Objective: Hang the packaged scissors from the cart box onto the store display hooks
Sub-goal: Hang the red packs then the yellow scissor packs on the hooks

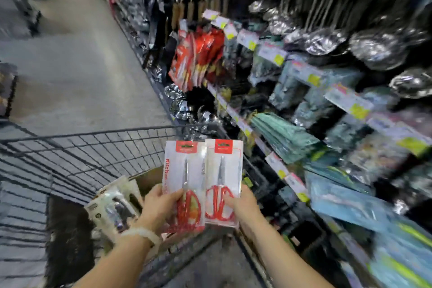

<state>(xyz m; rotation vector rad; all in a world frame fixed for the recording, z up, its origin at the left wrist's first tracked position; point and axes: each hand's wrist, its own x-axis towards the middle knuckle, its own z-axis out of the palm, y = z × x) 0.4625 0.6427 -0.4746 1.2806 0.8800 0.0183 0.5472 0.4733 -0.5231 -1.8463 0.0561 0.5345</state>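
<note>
The left hand (159, 208) has its grip closed on 1 scissors pack (183, 184), the right hand (243, 206) on a 2nd pack (223, 182), both held above the cart (93, 147). Neither is hung yet; matching red packs (198, 58) hang further along the display, so carrying and hooking remain. More packages (114, 206) wait in the box.

Left hand (161, 208): grips left scissors pack (183, 184), upright, red handles down. Right hand (243, 206): grips right scissors pack (223, 182), edges touching. Both above wire cart (77, 156); cardboard box (147, 181) inside. Red packs (198, 54) hang on display at right.
</note>
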